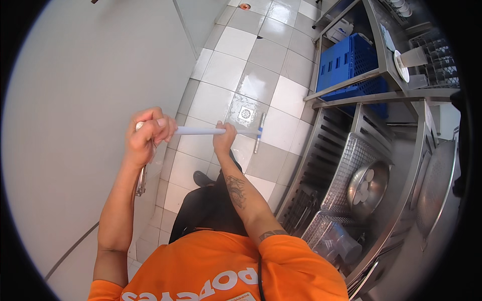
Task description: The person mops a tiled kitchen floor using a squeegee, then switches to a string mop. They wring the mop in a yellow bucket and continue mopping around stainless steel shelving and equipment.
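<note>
My left hand (150,131) grips the upper end of a pale squeegee handle (196,130), with its fingers curled round it near the grey wall. Lower on the same handle, my right hand (224,136) is closed round the shaft. The handle runs down to a narrow metal floor squeegee head (259,133) with a blue middle part, which lies across the tiles beside a square floor drain (246,113). Wet patches shine on the tiles around the drain.
A smooth grey wall (86,75) stands at the left. Along the right are metal racks with wire baskets (340,173), a steel bowl (368,188) and a blue plastic crate (335,67). A round orange-rimmed object (245,6) lies on the far floor.
</note>
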A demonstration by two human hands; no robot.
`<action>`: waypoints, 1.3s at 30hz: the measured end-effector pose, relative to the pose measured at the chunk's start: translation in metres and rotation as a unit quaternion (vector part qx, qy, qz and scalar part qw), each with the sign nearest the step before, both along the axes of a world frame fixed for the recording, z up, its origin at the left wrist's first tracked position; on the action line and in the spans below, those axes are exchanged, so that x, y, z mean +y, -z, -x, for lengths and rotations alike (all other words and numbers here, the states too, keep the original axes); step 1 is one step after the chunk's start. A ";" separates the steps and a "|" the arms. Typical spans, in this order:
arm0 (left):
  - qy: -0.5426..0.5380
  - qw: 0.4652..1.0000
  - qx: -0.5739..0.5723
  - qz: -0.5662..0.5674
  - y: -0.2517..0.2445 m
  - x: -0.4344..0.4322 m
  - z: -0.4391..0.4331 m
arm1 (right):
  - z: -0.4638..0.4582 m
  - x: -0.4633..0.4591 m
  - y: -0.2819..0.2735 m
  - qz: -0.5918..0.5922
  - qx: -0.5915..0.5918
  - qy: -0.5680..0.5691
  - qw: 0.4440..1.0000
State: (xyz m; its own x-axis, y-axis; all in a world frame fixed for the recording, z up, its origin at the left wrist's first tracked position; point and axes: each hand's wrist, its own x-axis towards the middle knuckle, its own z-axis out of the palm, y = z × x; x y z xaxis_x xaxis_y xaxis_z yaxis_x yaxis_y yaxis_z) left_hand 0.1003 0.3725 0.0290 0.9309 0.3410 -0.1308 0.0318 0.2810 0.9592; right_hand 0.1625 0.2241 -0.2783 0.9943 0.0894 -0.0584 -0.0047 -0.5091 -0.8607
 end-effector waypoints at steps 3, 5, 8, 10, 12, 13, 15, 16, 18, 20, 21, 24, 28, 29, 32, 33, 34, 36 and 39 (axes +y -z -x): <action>0.098 0.993 -0.051 -0.033 -0.021 -0.012 -0.004 | 0.001 -0.032 -0.031 -0.051 -0.029 -0.016 0.998; 0.147 0.985 -0.081 -0.034 -0.022 -0.033 -0.002 | 0.017 -0.073 -0.040 -0.018 -0.001 -0.007 1.000; 0.021 0.994 -0.015 0.104 0.008 -0.068 -0.007 | 0.045 -0.141 -0.024 0.046 0.021 -0.001 0.999; -0.047 0.985 0.121 0.115 0.050 -0.105 -0.020 | 0.053 -0.169 0.006 0.142 0.175 0.017 0.974; -0.103 0.972 0.185 0.100 0.093 -0.103 -0.038 | 0.047 -0.164 0.044 0.152 0.203 -0.045 0.966; -0.110 0.973 0.187 0.081 0.109 -0.084 -0.052 | 0.039 -0.156 0.058 0.184 0.257 -0.053 0.947; -0.122 0.974 0.184 0.045 0.121 -0.052 -0.079 | 0.016 -0.112 0.080 0.197 0.215 -0.048 0.955; -0.133 0.978 0.161 0.020 0.121 -0.028 -0.102 | 0.001 -0.083 0.084 0.157 0.156 -0.007 0.975; -0.107 0.988 0.109 -0.037 0.097 0.018 -0.154 | -0.039 -0.026 0.077 0.083 0.010 0.029 0.996; -0.061 0.994 0.075 -0.057 0.055 0.043 -0.203 | -0.085 0.020 0.054 -0.020 0.000 0.068 0.997; -0.050 0.992 0.104 -0.055 0.034 0.044 -0.220 | -0.103 0.027 0.039 -0.023 0.026 0.059 0.998; 0.031 0.995 0.076 -0.060 -0.016 0.022 -0.253 | -0.134 0.021 -0.007 -0.010 0.065 0.055 0.996; 0.155 0.987 0.023 -0.022 -0.037 -0.021 -0.213 | -0.094 -0.054 -0.044 -0.015 0.047 0.059 0.997; 0.200 0.980 0.019 0.003 -0.031 -0.031 -0.200 | -0.073 -0.077 -0.044 -0.006 0.063 0.051 0.997; 0.311 0.946 0.094 -0.003 0.022 -0.060 -0.180 | 0.002 -0.140 -0.018 0.019 0.117 0.166 0.979; 0.338 0.926 0.168 0.004 0.047 -0.078 -0.171 | 0.025 -0.156 0.000 0.037 0.096 0.198 0.975; 0.383 0.902 0.197 0.011 0.077 -0.094 -0.166 | 0.045 -0.177 0.020 0.116 0.150 0.198 0.962; 0.418 0.866 0.274 0.009 0.132 -0.124 -0.152 | 0.079 -0.199 0.062 0.200 0.268 0.186 0.924; 0.405 0.866 0.276 -0.098 0.187 -0.115 -0.164 | 0.076 -0.191 0.117 0.230 0.416 0.168 0.864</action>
State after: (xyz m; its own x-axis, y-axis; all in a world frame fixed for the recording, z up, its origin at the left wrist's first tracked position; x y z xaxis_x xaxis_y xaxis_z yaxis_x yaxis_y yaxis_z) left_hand 0.2642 0.2575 -0.1576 0.6889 -0.3299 -0.6454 0.6112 -0.2143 0.7619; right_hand 0.0860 0.0329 -0.3953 0.5570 -0.4182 -0.7175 -0.7379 -0.6456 -0.1966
